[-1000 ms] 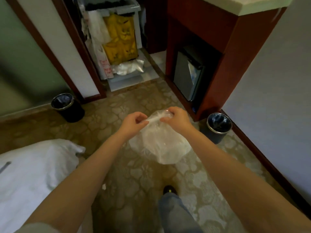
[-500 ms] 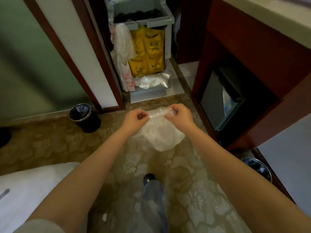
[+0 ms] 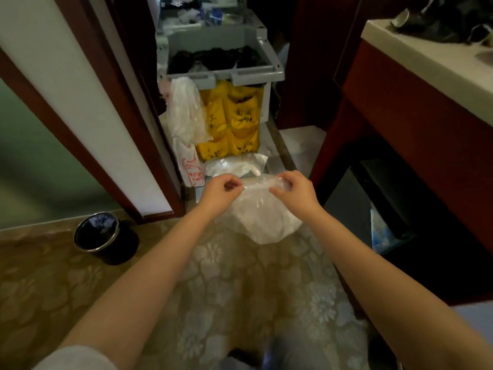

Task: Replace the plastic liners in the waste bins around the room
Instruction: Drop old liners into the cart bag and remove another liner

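Pinching the clear liner's (image 3: 262, 220) top edge with curled fingers (image 3: 236, 183) of left hand (image 3: 220, 190) and right hand (image 3: 294, 189), apparently opening its mouth. Next: spread it wide, carry to waste bin (image 3: 117, 249).

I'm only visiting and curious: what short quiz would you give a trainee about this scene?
1. True or false: the left hand and the right hand both pinch the clear plastic liner.
2. Where does the black waste bin stand? A) on the floor to the person's left B) on a chair C) on a shelf
3. Fill in: next to the white bag on the grey cart hangs a ____ bag.

Key: 1 true; 2 A; 3 yellow.
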Demonstrator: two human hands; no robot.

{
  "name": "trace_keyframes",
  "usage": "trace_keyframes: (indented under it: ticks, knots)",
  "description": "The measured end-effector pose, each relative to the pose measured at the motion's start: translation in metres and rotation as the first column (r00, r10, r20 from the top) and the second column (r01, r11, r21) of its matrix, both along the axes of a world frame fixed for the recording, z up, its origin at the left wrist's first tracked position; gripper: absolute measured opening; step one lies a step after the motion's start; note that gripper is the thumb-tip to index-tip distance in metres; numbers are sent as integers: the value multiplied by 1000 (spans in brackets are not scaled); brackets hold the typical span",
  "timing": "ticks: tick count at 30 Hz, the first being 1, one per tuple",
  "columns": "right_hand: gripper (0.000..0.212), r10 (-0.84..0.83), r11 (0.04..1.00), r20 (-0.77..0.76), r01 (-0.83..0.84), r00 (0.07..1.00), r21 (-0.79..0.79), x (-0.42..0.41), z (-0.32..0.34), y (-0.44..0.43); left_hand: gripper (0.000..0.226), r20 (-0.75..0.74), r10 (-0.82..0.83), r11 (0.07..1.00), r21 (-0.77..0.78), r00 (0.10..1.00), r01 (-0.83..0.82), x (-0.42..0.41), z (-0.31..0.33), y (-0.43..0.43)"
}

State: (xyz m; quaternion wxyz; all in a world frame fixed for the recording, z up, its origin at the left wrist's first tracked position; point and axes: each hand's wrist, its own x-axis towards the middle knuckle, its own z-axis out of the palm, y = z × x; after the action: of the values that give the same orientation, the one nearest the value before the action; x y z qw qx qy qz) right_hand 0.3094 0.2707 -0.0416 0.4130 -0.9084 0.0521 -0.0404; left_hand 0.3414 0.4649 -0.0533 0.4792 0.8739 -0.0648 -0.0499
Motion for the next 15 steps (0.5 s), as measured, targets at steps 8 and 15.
trace_keyframes:
  ticks: [8,15]
  knots:
    - [15,27,987,118,-45,993,152,189,-1,-39,23,23,53,996,73,998,-54,170,10,-48]
    - [11,89,947,226,-153,970,281,342,25,-73,32,155,243,966,47,957,-253,304,31,-85]
